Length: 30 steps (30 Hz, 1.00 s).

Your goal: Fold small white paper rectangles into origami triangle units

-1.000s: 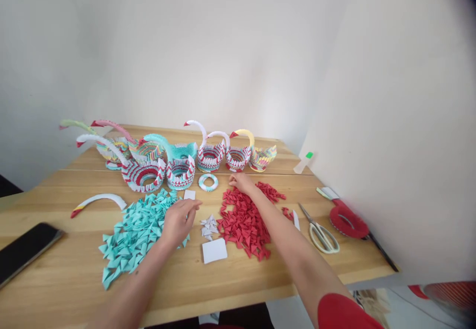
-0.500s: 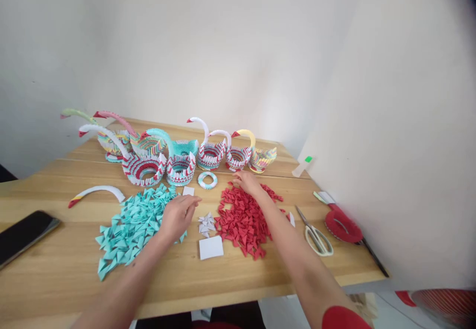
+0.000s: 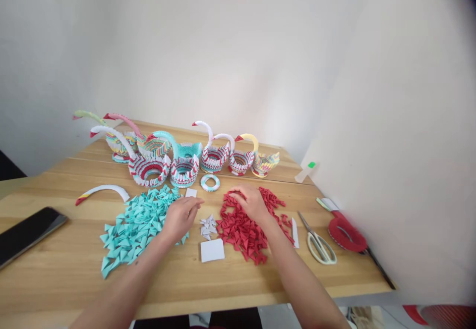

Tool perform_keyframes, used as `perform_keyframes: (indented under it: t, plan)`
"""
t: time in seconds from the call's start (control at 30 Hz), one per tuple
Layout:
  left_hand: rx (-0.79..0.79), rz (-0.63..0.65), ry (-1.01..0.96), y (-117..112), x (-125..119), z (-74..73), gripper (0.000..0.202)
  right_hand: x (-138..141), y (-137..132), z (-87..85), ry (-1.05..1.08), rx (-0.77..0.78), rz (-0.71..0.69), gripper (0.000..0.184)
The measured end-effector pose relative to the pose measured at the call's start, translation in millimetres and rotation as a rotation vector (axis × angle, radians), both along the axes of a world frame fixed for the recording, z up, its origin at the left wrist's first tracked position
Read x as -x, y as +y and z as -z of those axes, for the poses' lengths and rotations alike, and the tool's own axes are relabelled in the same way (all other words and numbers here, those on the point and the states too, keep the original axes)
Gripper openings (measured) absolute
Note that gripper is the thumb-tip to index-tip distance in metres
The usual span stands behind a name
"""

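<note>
My left hand (image 3: pixel 182 216) is at the right edge of a pile of turquoise folded paper triangles (image 3: pixel 139 225). Its fingers are closed and point right; anything between them is hidden. Above the upper part of a pile of red folded paper triangles (image 3: pixel 243 232) is my right hand (image 3: pixel 251 203). Its thumb and curved fingers are apart, with nothing visible in them. Between the piles lie a few pale grey paper triangles (image 3: pixel 208 226), a white card (image 3: pixel 212 250) and a smaller white card (image 3: pixel 191 192). Behind them sits a white and turquoise paper ring (image 3: pixel 210 183).
Several folded-paper swans (image 3: pixel 150 173) stand along the back of the wooden table (image 3: pixel 256 285). A loose white swan neck (image 3: pixel 102 189) and a phone (image 3: pixel 31 235) lie left. Scissors (image 3: pixel 320 247), a white strip (image 3: pixel 295 232) and a red paper piece (image 3: pixel 347 232) lie right.
My right hand has drawn back toward me from the far edge of the red pile, its fingers now spread apart. My left hand has kept nearly the same place. The view has shifted slightly.
</note>
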<state>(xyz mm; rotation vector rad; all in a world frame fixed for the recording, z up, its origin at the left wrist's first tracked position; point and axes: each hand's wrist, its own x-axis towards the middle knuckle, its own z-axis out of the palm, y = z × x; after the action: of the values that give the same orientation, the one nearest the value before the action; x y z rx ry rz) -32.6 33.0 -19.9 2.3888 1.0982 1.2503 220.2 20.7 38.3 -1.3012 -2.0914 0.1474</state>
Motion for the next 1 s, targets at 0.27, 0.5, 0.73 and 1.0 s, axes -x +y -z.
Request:
perform_keyframes:
  t: [0.27,0.5,0.73,1.0]
  plan:
    - [0.029,0.003,0.011,-0.1,-0.7,3.7,0.026,17.3,-46.0,-20.7,0.259,-0.127,-0.102,0.007]
    - [0.034,-0.012,0.003,1.5,-0.9,4.0,0.027,21.4,-53.0,-17.7,0.397,-0.056,-0.079,0.005]
    - [0.019,0.0,-0.007,2.2,1.2,4.9,0.027,36.0,-64.8,2.4,0.454,0.029,0.01,0.009]
    - [0.011,-0.009,0.003,2.5,1.9,4.5,0.03,32.6,-65.5,17.0,0.453,0.12,0.014,0.018]
